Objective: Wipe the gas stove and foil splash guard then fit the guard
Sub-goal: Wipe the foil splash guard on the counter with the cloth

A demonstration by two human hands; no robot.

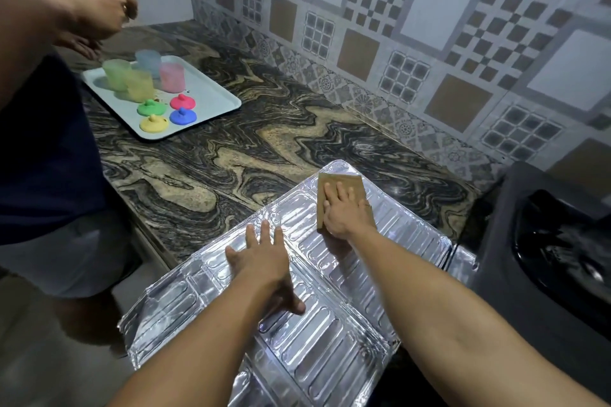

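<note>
The foil splash guard (317, 334) lies flat on the marbled counter, its near part hanging past the counter's front edge. My right hand (345, 208) presses a brown cloth (340, 183) flat onto the guard's far end. My left hand (264, 261) rests palm down with spread fingers on the middle of the foil. The black gas stove (558, 254) sits at the right, only partly in view, touching the guard's right edge.
A white tray (211, 99) at the back left carries several coloured cups and lids. Another person (49, 149) stands at the left by the counter, an arm raised over the tray. A patterned tile wall (413, 26) runs behind the counter (264, 142).
</note>
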